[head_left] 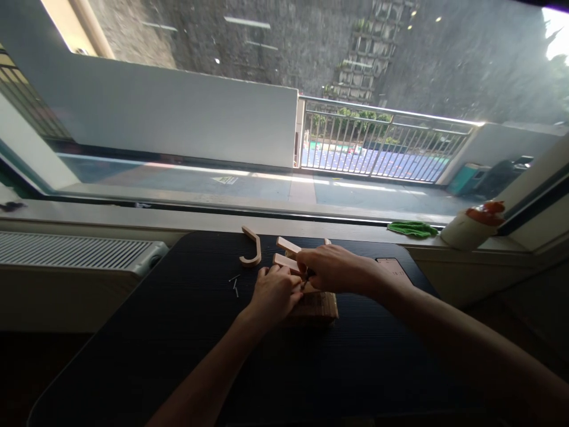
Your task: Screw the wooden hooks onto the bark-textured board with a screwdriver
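Note:
My left hand point(275, 292) is closed around the near side of a pale wooden piece point(284, 261), its fingers pressed against the wood. Just to the right, my right hand point(328, 268) is closed in a pinch on a small dark tool point(307, 276), whose kind I cannot make out, partly hidden by the fingers. A second pale wooden bar point(288, 244) sticks out beyond my hands. Beneath them lies a brown block point(320, 305) that looks like cardboard or wood. A J-shaped wooden piece point(256, 252) lies to the left, with several screws point(235, 286) nearer me.
A phone point(395, 270) lies at the right of the black table point(200, 356). On the windowsill behind are a green cloth point(412, 229) and a white container with an orange top point(471, 226). A radiator point(80, 252) stands left of the table.

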Available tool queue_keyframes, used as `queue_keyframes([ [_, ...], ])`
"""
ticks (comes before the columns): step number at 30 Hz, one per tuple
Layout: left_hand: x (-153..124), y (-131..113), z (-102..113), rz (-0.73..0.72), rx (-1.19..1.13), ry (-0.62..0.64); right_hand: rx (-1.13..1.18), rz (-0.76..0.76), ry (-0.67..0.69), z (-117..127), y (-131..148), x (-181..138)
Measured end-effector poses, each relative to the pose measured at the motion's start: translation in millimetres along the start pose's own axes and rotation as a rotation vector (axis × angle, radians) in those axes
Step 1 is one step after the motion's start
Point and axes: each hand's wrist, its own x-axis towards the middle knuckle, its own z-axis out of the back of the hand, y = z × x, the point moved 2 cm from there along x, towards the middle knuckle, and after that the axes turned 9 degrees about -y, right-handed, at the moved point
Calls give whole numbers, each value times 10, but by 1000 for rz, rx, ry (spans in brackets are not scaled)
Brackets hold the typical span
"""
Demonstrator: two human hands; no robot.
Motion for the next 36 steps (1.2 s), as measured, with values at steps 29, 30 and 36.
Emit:
queue_keyframes([
  [29, 25, -99, 195, 21, -117, -137, 17, -97, -60, 210, -18, -40],
  [30, 29, -99, 196, 19, -121, -142, 28, -86, -54, 224, -26, -53],
  [36, 61, -115, 176, 50, -172, -149, 2, -78, -67, 194, -23, -30],
])
